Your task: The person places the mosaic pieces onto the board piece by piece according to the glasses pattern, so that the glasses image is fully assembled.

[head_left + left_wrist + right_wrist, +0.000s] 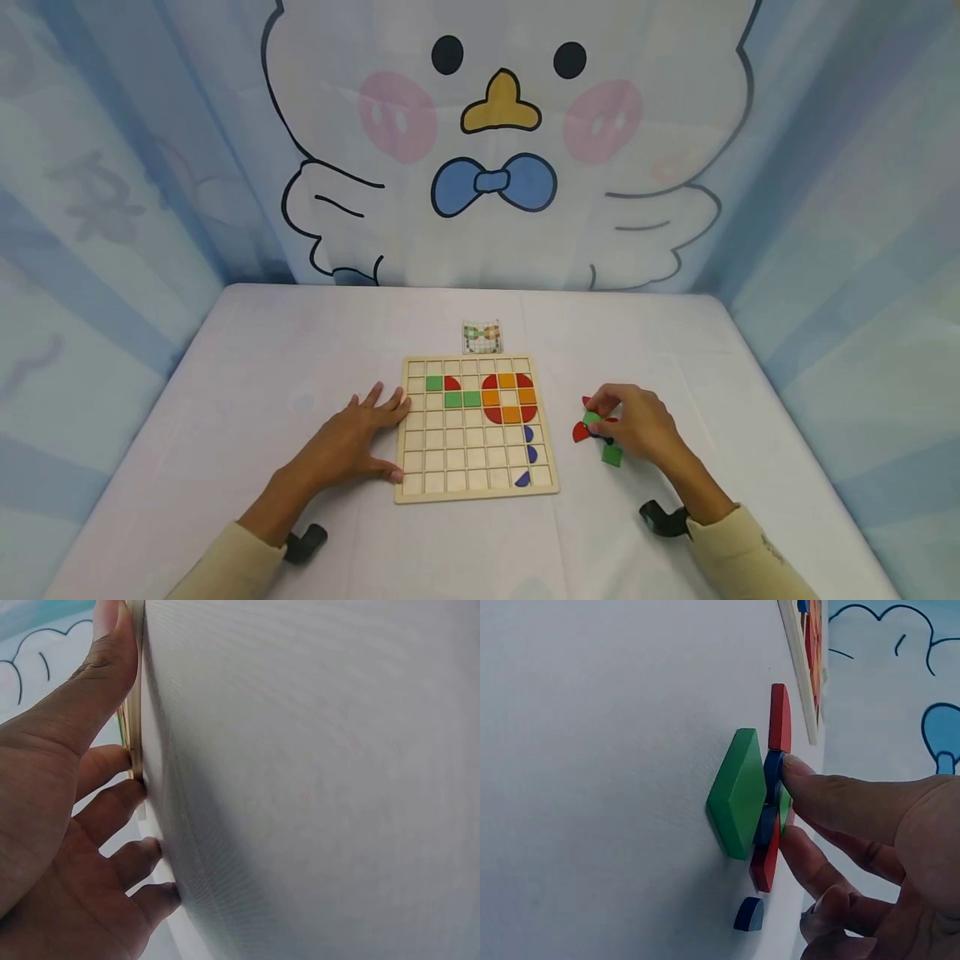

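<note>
My left hand lies at the left edge of a wooden grid board, fingers spread, with thumb and fingertips right at its rim. Set in the upper cells are green squares, and red quarter-rounds with orange squares form a ring at the upper right. Three blue pieces sit down the board's right side. Over a small group of loose tiles, my right hand pinches a green tile between thumb and index finger. Another green square, red pieces and blue pieces lie around those fingertips.
A small printed pattern card lies just beyond the board's far edge. Everything rests on a white-covered table. Behind it hangs a curtain with a cartoon bird, and pale blue curtains flank both sides.
</note>
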Demonstrator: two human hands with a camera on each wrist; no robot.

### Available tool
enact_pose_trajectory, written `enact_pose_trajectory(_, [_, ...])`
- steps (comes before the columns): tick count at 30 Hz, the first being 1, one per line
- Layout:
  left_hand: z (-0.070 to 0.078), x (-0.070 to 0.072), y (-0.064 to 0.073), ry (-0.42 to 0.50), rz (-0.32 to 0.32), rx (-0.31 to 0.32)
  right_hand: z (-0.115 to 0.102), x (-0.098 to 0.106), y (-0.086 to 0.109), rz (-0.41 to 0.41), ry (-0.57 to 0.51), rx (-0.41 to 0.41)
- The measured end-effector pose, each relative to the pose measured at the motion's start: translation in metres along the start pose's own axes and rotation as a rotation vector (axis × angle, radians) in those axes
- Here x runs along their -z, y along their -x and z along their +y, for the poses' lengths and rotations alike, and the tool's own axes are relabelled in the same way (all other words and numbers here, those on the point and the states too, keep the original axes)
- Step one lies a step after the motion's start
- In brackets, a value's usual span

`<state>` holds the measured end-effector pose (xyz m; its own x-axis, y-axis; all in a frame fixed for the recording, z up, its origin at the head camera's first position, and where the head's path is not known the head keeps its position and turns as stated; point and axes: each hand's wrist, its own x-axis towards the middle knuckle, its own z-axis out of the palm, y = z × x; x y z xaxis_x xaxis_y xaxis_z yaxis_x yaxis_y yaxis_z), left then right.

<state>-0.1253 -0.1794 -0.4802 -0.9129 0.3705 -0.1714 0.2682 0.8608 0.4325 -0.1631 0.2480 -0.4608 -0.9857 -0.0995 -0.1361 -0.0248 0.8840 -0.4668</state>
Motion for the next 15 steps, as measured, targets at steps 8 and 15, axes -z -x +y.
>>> enact_pose_trajectory(8, [0.001, 0.001, 0.001, 0.001, 0.005, -0.004, 0.002, 0.000, -0.003, -0.005, 0.010, 0.003])
enact_pose_trajectory(15, [0.001, 0.001, 0.001, 0.004, 0.003, -0.013, 0.006, 0.000, -0.015, 0.028, 0.009, -0.040])
